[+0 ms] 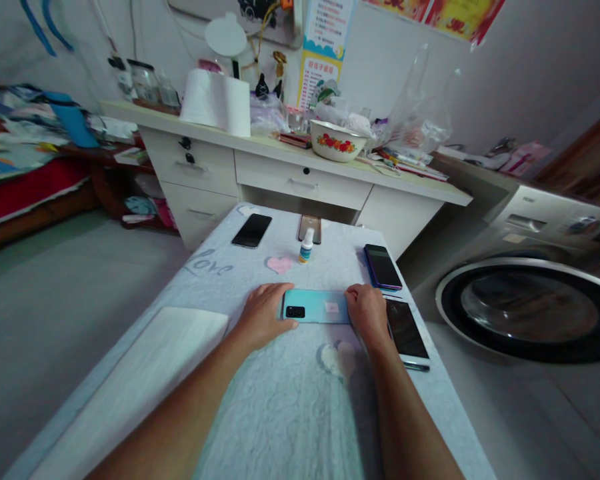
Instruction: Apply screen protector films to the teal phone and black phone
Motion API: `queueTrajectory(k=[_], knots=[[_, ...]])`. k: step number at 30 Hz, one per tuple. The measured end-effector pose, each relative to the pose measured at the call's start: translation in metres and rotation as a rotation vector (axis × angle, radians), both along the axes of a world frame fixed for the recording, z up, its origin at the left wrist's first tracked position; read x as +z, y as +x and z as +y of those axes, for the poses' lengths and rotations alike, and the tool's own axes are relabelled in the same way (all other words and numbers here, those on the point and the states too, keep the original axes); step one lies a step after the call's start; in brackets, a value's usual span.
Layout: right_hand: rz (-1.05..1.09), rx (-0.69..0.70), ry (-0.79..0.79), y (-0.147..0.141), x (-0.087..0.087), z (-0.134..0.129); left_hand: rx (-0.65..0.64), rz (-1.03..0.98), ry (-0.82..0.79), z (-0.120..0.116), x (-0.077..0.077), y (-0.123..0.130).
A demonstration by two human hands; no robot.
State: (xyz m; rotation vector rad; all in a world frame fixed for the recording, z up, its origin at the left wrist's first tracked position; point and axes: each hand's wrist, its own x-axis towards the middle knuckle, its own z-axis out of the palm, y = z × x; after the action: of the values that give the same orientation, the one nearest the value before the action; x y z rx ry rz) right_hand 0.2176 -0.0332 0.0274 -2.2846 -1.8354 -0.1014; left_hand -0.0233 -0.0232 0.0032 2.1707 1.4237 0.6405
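Note:
A light-blue smartphone [316,307] lies sideways on the cloth-covered table, its back and dark camera block facing up. My left hand [266,313] grips its left end, thumb along the near edge and fingers along the far edge. At the other end, my right hand [367,308] is closed around the phone, with the fingertips partly hidden. A small white label sits on the phone's back near my right hand. Close by on the right lies a white-edged phone [407,331], screen up. Beyond my hands stands a small spray bottle [306,247] with a blue and yellow label.
Farther back lie a black phone [253,231] and a brownish phone case [316,227]. A purple-edged phone [383,267] rests at the right edge. A folded white cloth [145,373] covers the left side. Drawers [300,183] stand behind, a washing machine [540,267] to the right.

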Motion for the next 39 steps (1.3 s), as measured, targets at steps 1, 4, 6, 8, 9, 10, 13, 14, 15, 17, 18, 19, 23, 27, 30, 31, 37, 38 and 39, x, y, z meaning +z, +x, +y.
queueTrajectory(k=[1,4,6,8,9,10,13,14,15,17,18,19,23,27,30,31,37,38,39], knots=[[-0.009,0.0,0.006,0.0,0.0,0.0,0.001,0.001,0.003,0.0,-0.001,0.0],[-0.018,0.008,0.01,-0.001,-0.001,0.0,0.005,0.003,0.01,0.0,-0.002,0.0],[-0.01,0.024,0.01,-0.003,-0.002,0.001,0.002,0.001,0.017,0.001,-0.002,0.0],[0.006,0.053,0.01,-0.005,-0.003,0.001,-0.002,-0.006,0.027,0.001,-0.002,0.0],[0.014,0.071,0.01,-0.007,-0.003,0.002,-0.003,-0.008,0.03,0.001,-0.002,0.0],[0.022,0.087,0.012,-0.009,-0.003,0.002,-0.002,-0.01,0.03,0.001,-0.001,0.0],[0.044,0.139,0.019,-0.018,-0.003,0.002,0.004,-0.006,0.025,0.001,0.001,0.001],[0.051,0.162,0.021,-0.021,-0.003,0.002,0.005,-0.005,0.026,0.001,0.001,0.001],[0.056,0.187,0.024,-0.023,-0.003,0.002,0.005,-0.006,0.028,0.0,0.002,0.002],[0.063,0.225,0.032,-0.027,-0.003,0.001,0.002,-0.007,0.027,0.0,0.002,0.002],[0.065,0.231,0.036,-0.029,-0.003,0.002,0.001,-0.007,0.024,0.0,0.002,0.002],[0.067,0.226,0.039,-0.029,-0.003,0.002,0.0,-0.006,0.019,0.0,0.003,0.002],[0.044,0.151,0.026,-0.024,-0.002,0.003,-0.002,-0.004,0.005,0.001,0.002,0.003],[-0.016,0.07,0.025,-0.013,-0.001,0.003,-0.012,-0.019,-0.002,0.002,0.002,0.003],[-0.044,0.021,0.026,-0.007,-0.002,0.003,-0.029,-0.029,-0.009,0.002,0.003,0.003],[-0.05,0.01,0.031,-0.005,-0.002,0.002,-0.034,-0.034,-0.009,0.002,0.003,0.003],[0.017,-0.004,0.074,0.001,-0.001,0.003,-0.055,-0.093,-0.004,0.001,0.005,0.004],[0.054,-0.007,0.082,0.002,-0.001,0.003,-0.057,-0.108,-0.003,0.001,0.005,0.004],[0.097,-0.012,0.088,0.003,-0.001,0.003,-0.058,-0.124,-0.001,0.001,0.004,0.005]])
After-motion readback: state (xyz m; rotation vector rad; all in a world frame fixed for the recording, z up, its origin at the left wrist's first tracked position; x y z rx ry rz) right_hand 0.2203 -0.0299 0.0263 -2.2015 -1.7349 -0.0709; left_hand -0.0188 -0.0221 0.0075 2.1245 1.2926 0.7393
